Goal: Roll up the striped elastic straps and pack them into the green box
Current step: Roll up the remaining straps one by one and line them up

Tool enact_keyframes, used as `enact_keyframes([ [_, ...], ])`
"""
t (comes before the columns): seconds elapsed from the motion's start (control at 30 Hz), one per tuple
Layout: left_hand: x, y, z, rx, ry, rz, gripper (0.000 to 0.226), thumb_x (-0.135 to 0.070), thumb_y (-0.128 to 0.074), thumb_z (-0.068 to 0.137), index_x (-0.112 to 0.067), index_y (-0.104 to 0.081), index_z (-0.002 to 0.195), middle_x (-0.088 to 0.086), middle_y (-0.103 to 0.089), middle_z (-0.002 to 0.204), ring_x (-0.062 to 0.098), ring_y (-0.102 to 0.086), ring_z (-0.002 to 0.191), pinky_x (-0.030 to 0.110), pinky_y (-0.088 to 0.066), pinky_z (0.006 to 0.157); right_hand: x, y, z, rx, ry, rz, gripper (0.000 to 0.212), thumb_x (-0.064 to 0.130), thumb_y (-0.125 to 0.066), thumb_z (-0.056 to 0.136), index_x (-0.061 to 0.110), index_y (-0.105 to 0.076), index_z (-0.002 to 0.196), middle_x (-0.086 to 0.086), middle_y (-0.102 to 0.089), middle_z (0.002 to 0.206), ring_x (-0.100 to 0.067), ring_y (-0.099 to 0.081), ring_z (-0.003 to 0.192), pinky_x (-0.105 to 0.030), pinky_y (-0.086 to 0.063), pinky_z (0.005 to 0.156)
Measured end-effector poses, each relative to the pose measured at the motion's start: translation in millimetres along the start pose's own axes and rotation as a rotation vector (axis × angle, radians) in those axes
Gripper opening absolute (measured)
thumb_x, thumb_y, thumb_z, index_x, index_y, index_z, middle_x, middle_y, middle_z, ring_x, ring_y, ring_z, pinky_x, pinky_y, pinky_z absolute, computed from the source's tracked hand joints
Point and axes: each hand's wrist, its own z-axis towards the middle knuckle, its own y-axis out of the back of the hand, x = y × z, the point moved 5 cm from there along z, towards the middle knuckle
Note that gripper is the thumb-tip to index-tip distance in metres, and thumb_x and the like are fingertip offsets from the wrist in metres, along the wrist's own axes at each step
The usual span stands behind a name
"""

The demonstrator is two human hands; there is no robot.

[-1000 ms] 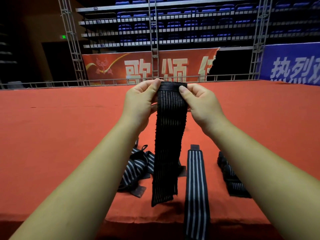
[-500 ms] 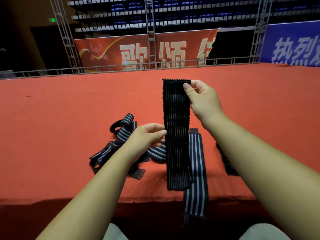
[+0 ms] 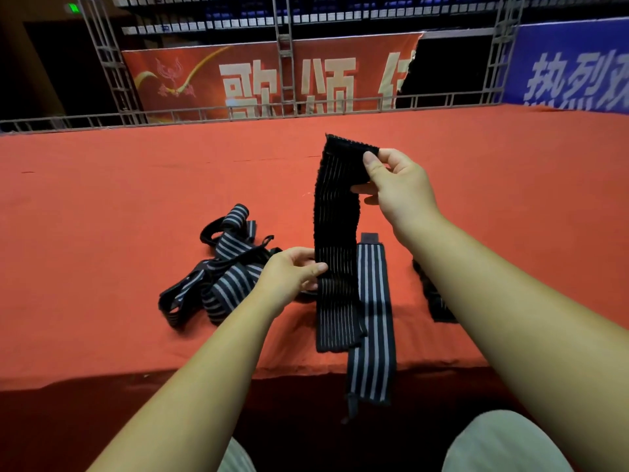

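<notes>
Right hand (image 3: 400, 187) pinches the hanging black elastic strap's (image 3: 337, 260) top end; left hand (image 3: 289, 274) pinches its middle, thumb in front.

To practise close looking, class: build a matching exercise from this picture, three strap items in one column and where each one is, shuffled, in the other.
Column one:
1 thin-striped strap
2 flat strap
3 tangled straps

Column two:
A heaped on the red table beside the left hand
B pinched at its top by the right hand, hanging
C lying straight, end over the table's edge

Pairs: 1-B, 2-C, 3-A.
</notes>
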Motion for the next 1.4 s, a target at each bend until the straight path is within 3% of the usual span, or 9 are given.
enact_keyframes([
  [0.23, 4.0, -16.0, 9.7, -0.046, 0.013, 0.066, 0.008, -0.009, -0.079, 0.097, -0.010, -0.080, 0.105, 0.010, -0.083, 0.100, 0.020, -0.074, 0.084, 0.035, -0.064, 0.075, -6.7, 8.3, 2.9, -0.026, -0.010, -0.002, 0.013, 0.035, -0.062, 0.108, 0.028, -0.072, 0.108, 0.002, -0.081, 0.106, -0.017, -0.081, 0.086, -0.034, -0.057, 0.071],
  [0.4, -4.7, -16.3, 8.7, -0.032, -0.022, 0.147, 0.008, -0.017, -0.078, 0.099, -0.009, -0.079, 0.097, 0.000, -0.078, 0.084, 0.008, -0.068, 0.068, 0.020, -0.054, 0.062, -9.3, 18.0, 7.3, -0.049, -0.016, -0.015, 0.017, 0.036, -0.060, 0.109, 0.025, -0.072, 0.112, 0.003, -0.080, 0.108, -0.016, -0.081, 0.087, -0.037, -0.059, 0.073],
  [0.63, -24.2, -6.0, -22.5, 0.198, 0.026, 0.081, 0.026, -0.033, -0.068, 0.107, -0.013, -0.070, 0.090, 0.001, -0.069, 0.081, 0.013, -0.063, 0.072, 0.025, -0.054, 0.069, -21.5, 24.2, 15.7, -0.068, -0.017, -0.058, 0.017, 0.034, -0.057, 0.110, 0.023, -0.069, 0.112, -0.001, -0.077, 0.110, -0.012, -0.077, 0.073, -0.037, -0.055, 0.067],
  [0.8, -33.4, -0.7, -46.5, 0.328, 0.132, -0.090, 0.032, -0.023, -0.061, 0.110, -0.013, -0.059, 0.080, -0.003, -0.059, 0.069, 0.006, -0.053, 0.053, 0.017, -0.043, 0.048, -44.4, 14.1, 21.1, -0.064, -0.073, -0.060, 0.020, 0.032, -0.056, 0.111, 0.019, -0.068, 0.120, -0.006, -0.074, 0.116, -0.012, -0.076, 0.070, -0.033, -0.055, 0.064],
  [0.9, -24.9, 1.7, -55.4, 0.377, 0.196, 0.050, 0.033, -0.023, -0.061, 0.111, -0.015, -0.058, 0.079, 0.002, -0.062, 0.070, 0.008, -0.057, 0.051, 0.018, -0.047, 0.046, -60.0, -0.2, 18.1, -0.008, -0.102, -0.081, 0.019, 0.033, -0.057, 0.110, 0.020, -0.068, 0.119, -0.007, -0.074, 0.121, -0.015, -0.079, 0.074, -0.033, -0.056, 0.064],
  [1.03, 6.6, 9.2, -51.6, 0.369, 0.271, 0.346, 0.032, -0.030, -0.064, 0.109, 0.001, -0.070, 0.104, 0.025, -0.077, 0.106, 0.025, -0.074, 0.074, 0.037, -0.065, 0.062, -78.5, -20.1, 5.7, 0.096, -0.139, -0.131, 0.014, 0.035, -0.060, 0.109, 0.027, -0.070, 0.105, 0.006, -0.073, 0.099, -0.016, -0.078, 0.077, -0.038, -0.054, 0.069],
  [1.17, 6.3, 24.1, -38.9, 0.169, 0.188, 0.621, 0.024, -0.044, -0.067, 0.104, -0.021, -0.075, 0.104, 0.021, -0.079, 0.094, 0.024, -0.070, 0.059, 0.032, -0.054, 0.045, -92.9, -23.5, -1.0, 0.124, -0.102, -0.206, 0.016, 0.039, -0.065, 0.105, 0.028, -0.076, 0.102, 0.016, -0.073, 0.083, -0.008, -0.064, 0.070, -0.038, -0.054, 0.078],
  [1.33, -38.3, 36.0, -15.6, -0.061, -0.032, 0.455, 0.042, -0.062, -0.070, 0.089, -0.028, -0.073, 0.113, -0.006, -0.078, 0.103, 0.017, -0.075, 0.099, 0.045, -0.063, 0.092, -91.0, -19.0, -5.3, 0.145, -0.059, -0.130, 0.013, 0.029, -0.067, 0.106, 0.022, -0.077, 0.102, 0.016, -0.075, 0.084, 0.000, -0.067, 0.073, -0.029, -0.055, 0.077],
  [1.4, -62.9, 36.9, -10.6, -0.106, -0.127, 0.379, 0.047, -0.065, -0.068, 0.088, -0.031, -0.072, 0.121, -0.009, -0.077, 0.110, 0.012, -0.075, 0.105, 0.047, -0.061, 0.099, -86.2, -18.4, -7.1, 0.160, -0.050, -0.111, 0.012, 0.027, -0.067, 0.106, 0.022, -0.077, 0.103, 0.017, -0.076, 0.081, 0.002, -0.066, 0.070, -0.025, -0.052, 0.072],
])
